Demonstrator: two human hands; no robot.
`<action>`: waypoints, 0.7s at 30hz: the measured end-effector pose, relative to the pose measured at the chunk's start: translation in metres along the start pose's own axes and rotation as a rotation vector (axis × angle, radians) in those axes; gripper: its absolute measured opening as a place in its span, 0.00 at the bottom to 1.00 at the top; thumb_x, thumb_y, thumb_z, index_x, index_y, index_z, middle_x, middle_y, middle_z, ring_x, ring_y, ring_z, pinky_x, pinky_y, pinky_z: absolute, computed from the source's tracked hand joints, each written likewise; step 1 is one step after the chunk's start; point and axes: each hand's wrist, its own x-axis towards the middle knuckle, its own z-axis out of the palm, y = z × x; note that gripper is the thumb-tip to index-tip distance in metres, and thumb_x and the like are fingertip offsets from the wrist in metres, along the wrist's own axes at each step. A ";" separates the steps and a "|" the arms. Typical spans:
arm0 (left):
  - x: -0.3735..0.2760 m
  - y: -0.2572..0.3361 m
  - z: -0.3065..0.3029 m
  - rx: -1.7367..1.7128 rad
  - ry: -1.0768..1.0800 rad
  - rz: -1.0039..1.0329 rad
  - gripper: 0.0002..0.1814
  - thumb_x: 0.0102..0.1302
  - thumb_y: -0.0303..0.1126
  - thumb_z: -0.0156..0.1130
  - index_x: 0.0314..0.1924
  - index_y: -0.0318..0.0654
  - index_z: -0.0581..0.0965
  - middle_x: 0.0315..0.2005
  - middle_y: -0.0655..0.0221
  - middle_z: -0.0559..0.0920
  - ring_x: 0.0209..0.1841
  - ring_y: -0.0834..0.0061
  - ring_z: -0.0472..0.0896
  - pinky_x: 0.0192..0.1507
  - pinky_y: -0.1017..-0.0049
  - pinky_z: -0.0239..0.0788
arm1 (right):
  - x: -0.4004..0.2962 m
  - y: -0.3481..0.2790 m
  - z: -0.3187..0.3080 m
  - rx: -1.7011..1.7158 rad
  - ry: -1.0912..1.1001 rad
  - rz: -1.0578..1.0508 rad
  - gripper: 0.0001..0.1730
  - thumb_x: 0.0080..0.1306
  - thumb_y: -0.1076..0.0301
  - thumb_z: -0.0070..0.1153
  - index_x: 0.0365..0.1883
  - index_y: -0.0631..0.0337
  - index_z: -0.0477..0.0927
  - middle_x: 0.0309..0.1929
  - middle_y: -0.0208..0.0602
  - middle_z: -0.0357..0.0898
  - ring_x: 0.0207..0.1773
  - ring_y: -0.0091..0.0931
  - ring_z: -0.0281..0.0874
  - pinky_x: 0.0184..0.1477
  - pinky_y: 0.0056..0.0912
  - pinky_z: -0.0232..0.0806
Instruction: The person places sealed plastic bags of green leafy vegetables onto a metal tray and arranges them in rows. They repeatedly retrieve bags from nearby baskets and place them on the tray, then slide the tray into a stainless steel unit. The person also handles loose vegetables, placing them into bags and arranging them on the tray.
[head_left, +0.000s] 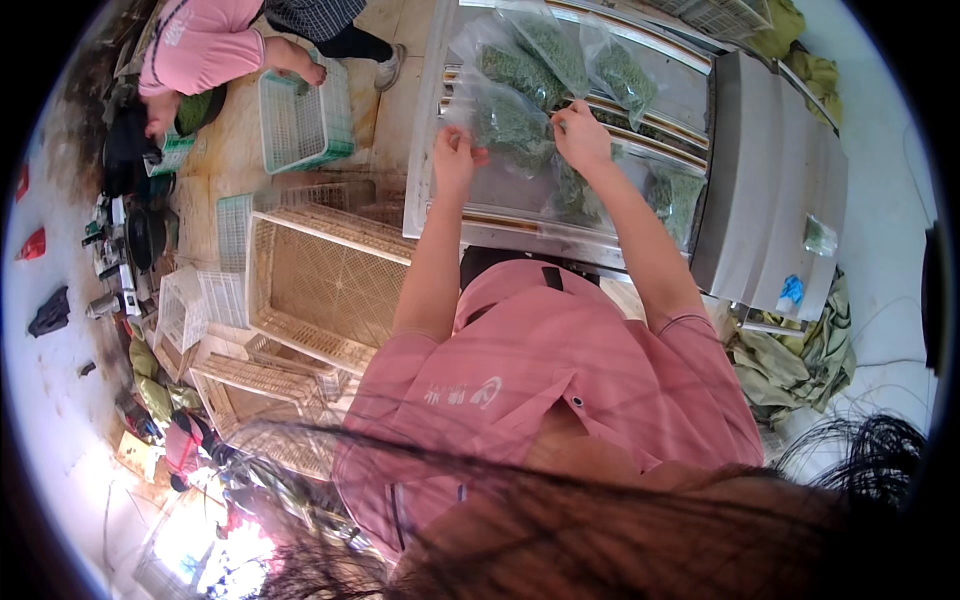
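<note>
Several clear plastic bags filled with small green produce lie on the metal bed of what looks like a chamber vacuum sealer (517, 199). My left hand (455, 166) is at the open left end of the nearest upper bag (514, 131), its fingers bent against the edge. Clear film there makes the grip hard to tell. At that bag's right end, my right hand (585, 139) pinches the plastic between thumb and fingers. Two more filled bags (551, 49) overlap just beyond, and another bag (621, 75) lies right of them. Below my right forearm are further bags (671, 199), partly hidden.
The sealer's curved steel lid or housing (757, 187) rises at right, a small bag (820, 235) on it. Beige plastic crates (330, 277) stand on the floor at left. Beyond them, another person in pink (206, 45) bends beside a green-and-white crate (304, 120).
</note>
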 end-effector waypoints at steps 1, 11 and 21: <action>-0.009 0.006 0.002 0.009 -0.034 0.040 0.07 0.76 0.29 0.51 0.50 0.35 0.71 0.41 0.61 0.80 0.36 0.72 0.84 0.38 0.69 0.82 | -0.001 -0.001 -0.002 0.168 0.057 -0.009 0.17 0.67 0.70 0.54 0.54 0.53 0.80 0.54 0.38 0.76 0.43 0.39 0.83 0.45 0.45 0.76; -0.075 0.028 -0.026 0.331 -0.197 0.522 0.09 0.77 0.26 0.51 0.53 0.33 0.74 0.35 0.66 0.84 0.32 0.77 0.85 0.37 0.77 0.75 | -0.033 -0.021 -0.013 1.302 -0.129 0.066 0.20 0.69 0.80 0.50 0.60 0.66 0.76 0.52 0.37 0.81 0.41 0.22 0.81 0.45 0.26 0.77; -0.059 0.055 -0.045 0.529 0.010 0.384 0.11 0.76 0.34 0.55 0.46 0.35 0.80 0.32 0.68 0.86 0.25 0.79 0.83 0.31 0.77 0.73 | -0.047 -0.059 -0.027 0.876 0.199 0.041 0.11 0.69 0.68 0.62 0.48 0.61 0.83 0.27 0.34 0.84 0.28 0.24 0.80 0.33 0.26 0.72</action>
